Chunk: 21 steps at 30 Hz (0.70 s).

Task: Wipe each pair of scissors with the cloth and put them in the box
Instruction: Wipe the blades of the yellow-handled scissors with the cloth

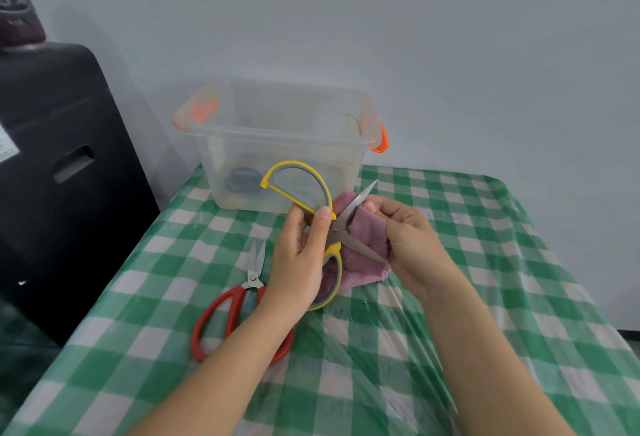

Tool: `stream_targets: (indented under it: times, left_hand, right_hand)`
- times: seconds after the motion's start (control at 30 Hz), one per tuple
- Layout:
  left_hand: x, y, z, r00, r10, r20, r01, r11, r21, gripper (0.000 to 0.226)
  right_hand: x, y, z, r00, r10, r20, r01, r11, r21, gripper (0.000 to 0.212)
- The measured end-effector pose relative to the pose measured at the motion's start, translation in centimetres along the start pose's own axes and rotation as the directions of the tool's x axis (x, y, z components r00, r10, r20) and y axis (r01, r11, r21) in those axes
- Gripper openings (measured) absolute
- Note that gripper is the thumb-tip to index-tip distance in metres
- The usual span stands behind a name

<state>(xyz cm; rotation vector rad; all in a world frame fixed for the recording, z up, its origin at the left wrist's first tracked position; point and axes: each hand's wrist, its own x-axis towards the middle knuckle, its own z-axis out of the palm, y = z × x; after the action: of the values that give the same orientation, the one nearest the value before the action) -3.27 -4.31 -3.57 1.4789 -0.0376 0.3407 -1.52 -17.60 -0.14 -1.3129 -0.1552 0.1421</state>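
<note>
My left hand (pixel 300 255) holds the yellow-and-grey scissors (pixel 304 186) by their handles, blades spread apart and pointing right. My right hand (pixel 405 231) grips the purple cloth (pixel 363 255), which is wrapped around the blades between them. A pair of red-handled scissors (pixel 239 304) lies flat on the checked tablecloth under my left forearm, blades pointing away from me. The clear plastic box (pixel 242 131) with orange latches stands behind my hands; a dark pair of scissors (pixel 242 179) lies at its bottom.
The table wears a green-and-white checked cloth (pixel 485 280) under clear plastic film. A large black object (pixel 59 158) stands off the table's left edge, with a dark jar on top. A pale wall rises behind the box.
</note>
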Motion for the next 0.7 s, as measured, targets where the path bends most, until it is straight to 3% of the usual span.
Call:
stream_targets:
  times: [0.17,0.27,0.4,0.5,0.7]
  left_hand:
    - [0.4,-0.3,-0.3,0.998,-0.030,-0.054,0.032,0.999,0.031,0.025]
    - [0.4,-0.2,-0.2,0.997,0.024,-0.069,-0.021,0.999,0.044,0.021]
    - [-0.1,-0.2,0.0,0.988,0.149,-0.049,-0.142,0.981,0.131,0.017]
    - [-0.3,0.0,0.0,0.976,0.216,-0.010,-0.210,0.957,0.203,0.015]
    - [-0.3,0.2,-0.1,0.986,0.168,-0.002,-0.165,0.972,0.168,0.017]
  right_hand:
    - [0.2,-0.2,-0.1,0.995,-0.012,-0.100,0.023,0.994,0.109,0.016]
    - [0.2,-0.2,0.0,0.993,-0.033,-0.116,0.037,0.999,0.037,0.031]
    - [-0.2,0.0,1.4,0.984,-0.126,-0.122,0.114,0.988,-0.105,0.008]
    - [-0.3,0.4,1.8,0.972,-0.158,-0.176,0.140,0.984,-0.112,0.014]
    - [-0.1,0.2,1.4,0.988,-0.117,-0.104,0.113,0.993,-0.044,0.017]
